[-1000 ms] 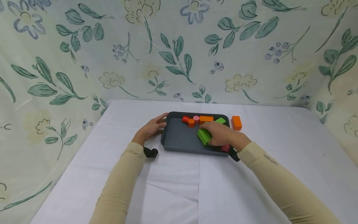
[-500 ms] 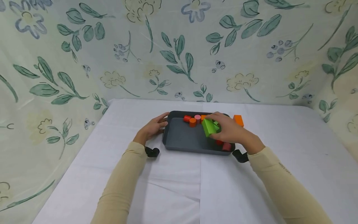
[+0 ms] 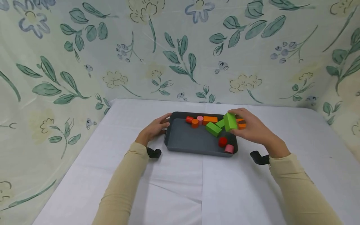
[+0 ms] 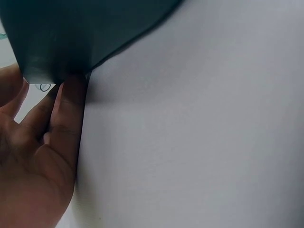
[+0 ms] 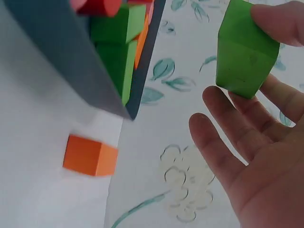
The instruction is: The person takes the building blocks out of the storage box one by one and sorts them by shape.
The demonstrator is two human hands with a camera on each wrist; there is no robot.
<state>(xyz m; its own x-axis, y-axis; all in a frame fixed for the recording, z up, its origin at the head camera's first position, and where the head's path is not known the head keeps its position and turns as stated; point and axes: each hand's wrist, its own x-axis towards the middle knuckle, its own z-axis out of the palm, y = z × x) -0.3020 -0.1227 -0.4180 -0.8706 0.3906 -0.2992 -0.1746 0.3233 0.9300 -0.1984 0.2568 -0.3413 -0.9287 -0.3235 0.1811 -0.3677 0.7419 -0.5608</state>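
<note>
A dark grey tray sits mid-table. My left hand rests against its left wall with straight fingers touching the tray near a corner. My right hand pinches a green block between thumb and fingers and holds it in the air over the tray's far right corner. The right wrist view shows this green block raised above the palm. An orange block lies on the table just outside the tray.
The tray holds a second green block, an orange block, and red, pink and orange cylinders. White cloth covers the table. Floral curtains close it in behind and on both sides.
My right hand lifted the green block from the tray's near middle and carried it up and right to the far right corner, uncovering the red and pink cylinders. The left hand stayed.
</note>
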